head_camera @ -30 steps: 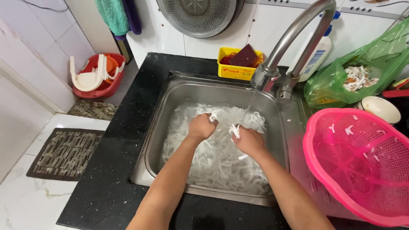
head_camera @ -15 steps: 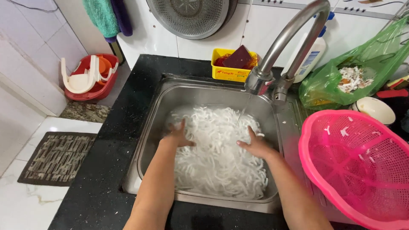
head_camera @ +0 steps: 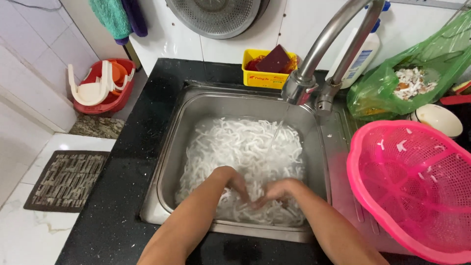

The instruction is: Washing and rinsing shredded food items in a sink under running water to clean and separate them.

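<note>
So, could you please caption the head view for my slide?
Both hands, left hand and right hand, gather white strips in a steel sink.

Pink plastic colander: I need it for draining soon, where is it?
In the head view, the pink plastic colander sits right of the steel sink, below the green plastic bag.

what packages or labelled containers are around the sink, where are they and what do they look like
Yellow plastic tub: behind the sink, rectangular, red print on its front, holding a dark red block.
White plastic bottle: behind the tap, blue cap, blue-and-white label.
Green plastic bag: right of the tap, translucent, open, scraps inside.
</note>
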